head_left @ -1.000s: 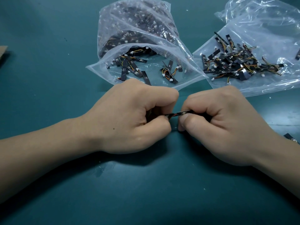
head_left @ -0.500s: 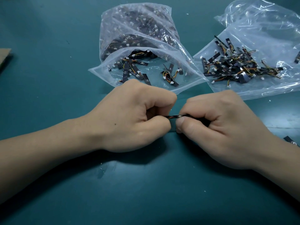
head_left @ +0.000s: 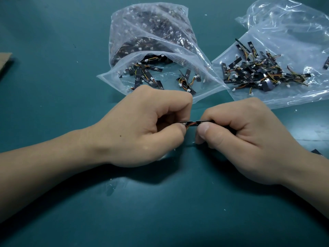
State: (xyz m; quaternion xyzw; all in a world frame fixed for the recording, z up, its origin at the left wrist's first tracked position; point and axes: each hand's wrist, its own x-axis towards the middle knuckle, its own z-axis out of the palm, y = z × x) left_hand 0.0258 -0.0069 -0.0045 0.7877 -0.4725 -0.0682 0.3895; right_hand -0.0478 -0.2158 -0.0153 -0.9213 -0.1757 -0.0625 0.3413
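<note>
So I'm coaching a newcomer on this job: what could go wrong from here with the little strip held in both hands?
1. The black strip shows a gap between the left hand and right hand, bridged only by thin wires; a hard pull may tear them.
2. Both hands pinch it by small ends; a slipped piece could land in the open bag just behind and mix with the parts there.

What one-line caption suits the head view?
Left hand and right hand pinch a black wired strip in front of a full parts bag.
</note>
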